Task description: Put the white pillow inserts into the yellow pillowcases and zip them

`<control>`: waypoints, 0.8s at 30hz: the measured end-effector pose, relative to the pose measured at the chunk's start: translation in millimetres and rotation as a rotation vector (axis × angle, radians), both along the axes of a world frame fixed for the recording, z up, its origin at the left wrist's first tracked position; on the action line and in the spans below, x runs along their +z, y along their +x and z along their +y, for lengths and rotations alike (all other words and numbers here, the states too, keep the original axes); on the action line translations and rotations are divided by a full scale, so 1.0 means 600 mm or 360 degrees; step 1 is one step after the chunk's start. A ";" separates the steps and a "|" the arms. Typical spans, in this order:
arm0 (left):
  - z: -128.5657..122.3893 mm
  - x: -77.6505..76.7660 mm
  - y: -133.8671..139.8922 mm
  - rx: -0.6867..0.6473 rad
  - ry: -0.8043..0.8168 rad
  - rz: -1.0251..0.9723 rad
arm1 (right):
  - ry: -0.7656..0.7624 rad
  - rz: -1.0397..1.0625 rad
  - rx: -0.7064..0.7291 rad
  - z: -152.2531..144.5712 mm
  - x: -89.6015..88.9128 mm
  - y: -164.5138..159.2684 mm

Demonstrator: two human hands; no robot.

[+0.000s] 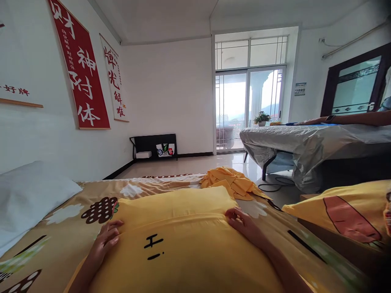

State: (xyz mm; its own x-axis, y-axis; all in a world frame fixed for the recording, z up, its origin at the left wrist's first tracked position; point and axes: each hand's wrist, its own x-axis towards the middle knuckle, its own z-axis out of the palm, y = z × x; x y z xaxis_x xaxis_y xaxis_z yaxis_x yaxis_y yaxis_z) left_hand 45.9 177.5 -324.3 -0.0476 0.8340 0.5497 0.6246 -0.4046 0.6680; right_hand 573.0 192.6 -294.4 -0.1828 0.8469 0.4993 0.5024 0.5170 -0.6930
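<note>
A yellow pillow [195,252] with "Hi!" in black lies flat on the bed in front of me. A crease runs across its far part. My left hand [106,240] is closed on the pillow's left edge, its fingers bent over the cloth. At the far right corner, my right hand [241,221] grips the pillow's edge with curled fingers. A crumpled yellow cloth [230,181] lies just beyond the pillow, near my right hand.
Under the pillow is a patterned bed sheet [65,240]. A white pillow [33,195] is at left; another yellow pillow [308,203] with a pink print is at right. A person's arm [357,119] rests on a plastic-covered table [293,140]. A low black rack [146,142] stands by the wall.
</note>
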 end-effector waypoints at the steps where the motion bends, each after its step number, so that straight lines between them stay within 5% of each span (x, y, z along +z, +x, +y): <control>1: -0.003 -0.003 -0.011 0.0019 -0.0024 0.0003 | -0.0006 -0.0026 -0.0011 -0.001 0.001 -0.001; 7: -0.011 -0.005 -0.037 0.0025 -0.0066 0.0028 | -0.0072 -0.0102 -0.0013 -0.002 -0.001 -0.007; 17: -0.018 0.014 -0.005 0.0094 -0.0111 -0.0008 | -0.0255 -0.0258 0.0031 0.011 -0.031 -0.006; 24: -0.021 0.011 0.004 0.0102 -0.0134 0.0066 | -0.0204 -0.0228 -0.0059 0.014 -0.025 -0.021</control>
State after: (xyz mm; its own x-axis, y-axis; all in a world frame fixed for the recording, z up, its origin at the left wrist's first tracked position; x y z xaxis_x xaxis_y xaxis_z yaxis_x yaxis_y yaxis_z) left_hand 48.4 165.2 -317.9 -0.0808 0.8734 0.4803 0.6750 -0.3066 0.6711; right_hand 560.3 200.8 -309.7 -0.2120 0.9094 0.3578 0.6178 0.4085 -0.6719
